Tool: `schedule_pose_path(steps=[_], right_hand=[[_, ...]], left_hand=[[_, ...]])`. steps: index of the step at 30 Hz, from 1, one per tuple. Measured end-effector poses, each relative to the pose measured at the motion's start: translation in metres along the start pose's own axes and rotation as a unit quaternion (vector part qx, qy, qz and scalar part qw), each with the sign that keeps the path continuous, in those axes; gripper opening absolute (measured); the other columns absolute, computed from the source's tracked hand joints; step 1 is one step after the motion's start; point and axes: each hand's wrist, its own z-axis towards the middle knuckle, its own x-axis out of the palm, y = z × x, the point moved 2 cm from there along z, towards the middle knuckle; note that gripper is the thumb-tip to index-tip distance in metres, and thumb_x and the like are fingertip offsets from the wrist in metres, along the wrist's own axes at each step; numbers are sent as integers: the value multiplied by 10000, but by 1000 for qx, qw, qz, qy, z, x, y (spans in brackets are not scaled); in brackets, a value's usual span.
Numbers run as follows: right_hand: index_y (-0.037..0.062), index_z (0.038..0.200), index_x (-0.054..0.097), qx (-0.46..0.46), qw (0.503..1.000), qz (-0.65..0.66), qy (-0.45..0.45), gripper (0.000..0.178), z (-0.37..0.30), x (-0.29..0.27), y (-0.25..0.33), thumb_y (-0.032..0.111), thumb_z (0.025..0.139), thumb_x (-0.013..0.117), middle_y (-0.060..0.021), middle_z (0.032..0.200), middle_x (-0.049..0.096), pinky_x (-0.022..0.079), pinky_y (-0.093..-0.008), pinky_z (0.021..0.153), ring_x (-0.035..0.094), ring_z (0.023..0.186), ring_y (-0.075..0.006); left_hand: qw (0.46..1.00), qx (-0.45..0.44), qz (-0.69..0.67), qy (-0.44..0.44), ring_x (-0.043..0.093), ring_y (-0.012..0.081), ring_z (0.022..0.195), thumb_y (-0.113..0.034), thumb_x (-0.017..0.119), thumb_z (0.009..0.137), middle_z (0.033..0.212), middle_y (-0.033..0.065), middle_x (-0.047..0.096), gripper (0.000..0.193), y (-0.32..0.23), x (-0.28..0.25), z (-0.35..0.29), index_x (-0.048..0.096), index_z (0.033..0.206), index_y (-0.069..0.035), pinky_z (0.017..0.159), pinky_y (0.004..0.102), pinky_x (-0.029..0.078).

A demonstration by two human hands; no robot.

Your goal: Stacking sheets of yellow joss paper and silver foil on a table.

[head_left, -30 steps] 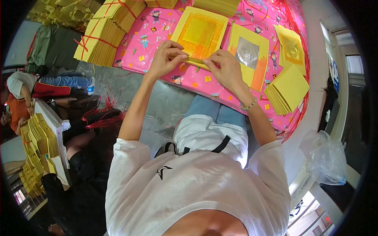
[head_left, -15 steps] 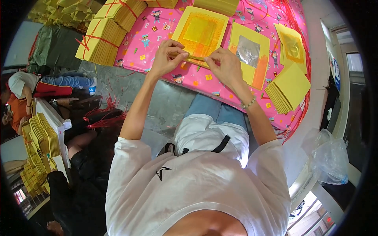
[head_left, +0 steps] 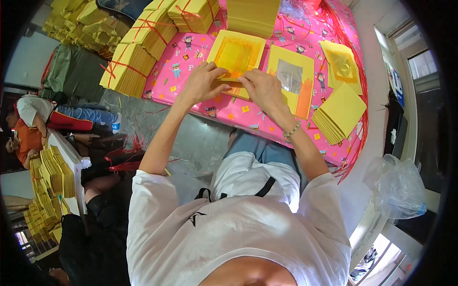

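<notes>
A yellow paper sheet with an orange border and a shiny yellow square lies on top of a stack at the near side of the table. At its near edge, my left hand grips the paper with thumb and fingers on the left part. Close beside it, my right hand holds the same edge with bent fingertips. The edge between them is curled up and partly hidden by my fingers. To the right lies a yellow sheet with a silver square and an orange strip.
The pink patterned table cover carries red-tied yellow paper bundles at the left. A fanned stack of folded yellow paper sits at the right, beside red strings. People are at another paper-laden table on the left.
The whole view has shifted, showing more of the table's far side. My fingers have rolled the sheet's near edge up and slightly farther over the sheet.
</notes>
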Motion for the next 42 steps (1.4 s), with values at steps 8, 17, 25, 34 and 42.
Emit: schedule_pose_path(steps=[8,17,25,34,42], right_hand=[[36,1252,481,124,960,230,-97,608,-10,-16,-5,291,761,733,-167,1218,485,464,-349,881,514,1116,-280],[-2,1408,170,-16,921,388,-32,1029,2,-4,-23,261,660,827,-188,1380,342,311,-380,1059,389,1258,-276],[23,1329,373,75,902,425,23,778,-5,-11,-17,181,692,789,-129,1249,514,394,-341,985,487,1169,-213],[15,1249,450,97,913,397,9,626,3,-1,-25,135,710,747,-129,1129,599,454,-318,914,573,1053,-200],[-10,1232,446,94,906,413,-4,578,12,-7,-29,103,734,718,-124,1127,595,472,-307,881,578,1036,-190]], left_hand=[[987,-1,-56,-149,552,288,864,-44,601,788,890,115,602,217,10,-3,-2,629,1003,-64,755,372,457],[834,-97,-527,-134,562,83,861,-101,565,904,964,24,633,205,-13,3,-14,587,1082,0,763,243,457],[892,-63,-411,-178,521,130,1033,-117,629,852,1121,93,563,347,-18,21,5,527,1162,1,875,293,426],[851,-45,-467,-234,496,179,1110,-49,619,834,1171,105,518,463,-17,33,14,411,1243,17,964,323,379],[816,-78,-548,-168,524,148,1064,-27,601,851,1124,91,553,410,-16,31,24,426,1218,23,931,294,406]])
